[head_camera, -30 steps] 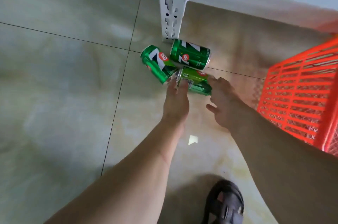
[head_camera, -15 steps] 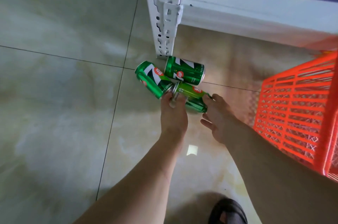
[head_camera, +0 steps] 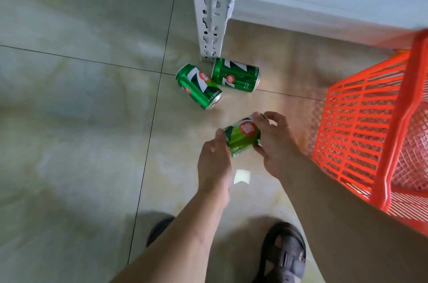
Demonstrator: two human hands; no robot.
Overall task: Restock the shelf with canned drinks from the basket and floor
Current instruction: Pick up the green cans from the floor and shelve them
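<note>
the floor (head_camera: 69, 120) is pale glossy tile with dark grout lines. at 12 o'clock a white slotted shelf upright (head_camera: 212, 12) stands on it, carrying a white shelf (head_camera: 312, 5) that runs toward 2 o'clock. just below the upright's foot two green cans lie on their sides: the left floor can (head_camera: 199, 86) and the right floor can (head_camera: 235, 78), close together, contact unclear. near frame centre the left hand (head_camera: 214, 162) touches the near end of the held can (head_camera: 242, 135), thumb against it, other fingers hidden. the right hand (head_camera: 273, 144) grips that can's far end, fingers curled round it, above the floor. at 3 o'clock stands the orange basket (head_camera: 361, 132). at 6 o'clock, dark sandals (head_camera: 283, 252).
</note>
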